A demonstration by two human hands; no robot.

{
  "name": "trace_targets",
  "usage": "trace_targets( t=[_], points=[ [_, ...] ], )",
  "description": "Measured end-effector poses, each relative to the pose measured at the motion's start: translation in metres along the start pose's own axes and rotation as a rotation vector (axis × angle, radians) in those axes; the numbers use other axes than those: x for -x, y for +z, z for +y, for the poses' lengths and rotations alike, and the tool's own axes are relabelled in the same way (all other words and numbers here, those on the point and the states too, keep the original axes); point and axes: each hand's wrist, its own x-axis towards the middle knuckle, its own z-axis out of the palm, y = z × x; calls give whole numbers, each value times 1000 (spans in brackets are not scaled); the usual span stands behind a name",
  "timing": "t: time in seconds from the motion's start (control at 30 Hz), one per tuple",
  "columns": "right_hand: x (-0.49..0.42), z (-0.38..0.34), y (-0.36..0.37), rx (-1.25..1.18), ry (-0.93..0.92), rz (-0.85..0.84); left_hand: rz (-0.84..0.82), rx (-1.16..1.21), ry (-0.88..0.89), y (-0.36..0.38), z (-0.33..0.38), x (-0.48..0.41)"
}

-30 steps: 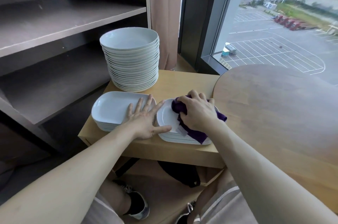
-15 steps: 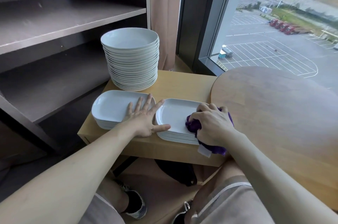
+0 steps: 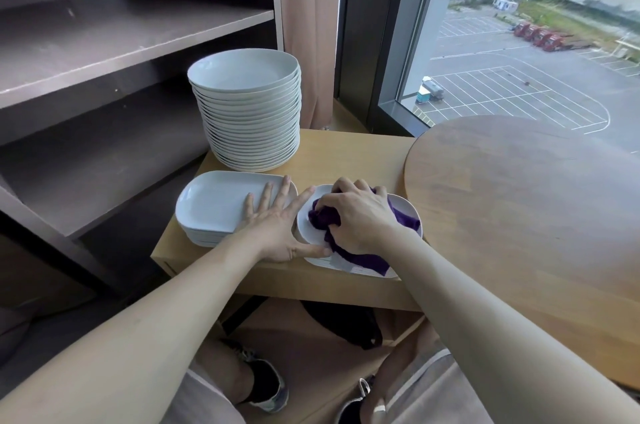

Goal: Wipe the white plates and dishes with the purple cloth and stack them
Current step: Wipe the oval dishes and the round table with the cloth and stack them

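Gripping the bunched purple cloth (image 3: 362,257), the right hand (image 3: 360,215) has its fingers curled round it and presses it onto the top plate of the right plate stack (image 3: 304,226). That stack sits at the near edge of the small wooden table (image 3: 363,153), twd the near-right corner. A loose tail of cloth trails over the plate's near rim.

The left hand (image 3: 277,226) lies flat w/ fingers straight and spread, holding nothing. Its fingertips rest on the right end of the left plate stack (image 3: 214,205) at the near-left corner, and the thumb lies along the near-left rim of the right stack.

A tall pile of round plates (image 3: 252,118) stands at the far-left corner, just behind the left stack. A round table (image 3: 519,198) adjoins the right edge, and a dark shelf unit (image 3: 104,42) stands to the left.
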Motion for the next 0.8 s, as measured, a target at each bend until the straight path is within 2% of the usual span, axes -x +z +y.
trace_targets(
  t=[0.3, 0.53, 0.8],
  points=[
    [-28, 7, -3, 51, 33, 25, 103, 31, -47, 8, 5, -2],
    [-28, 20, -3, 59, 31, 52, 75, 50, -44, 6, 5, -1],
    [9, 47, -9, 159, 194, 70, 63, 19, -61, 6, 6, -1]
  ],
)
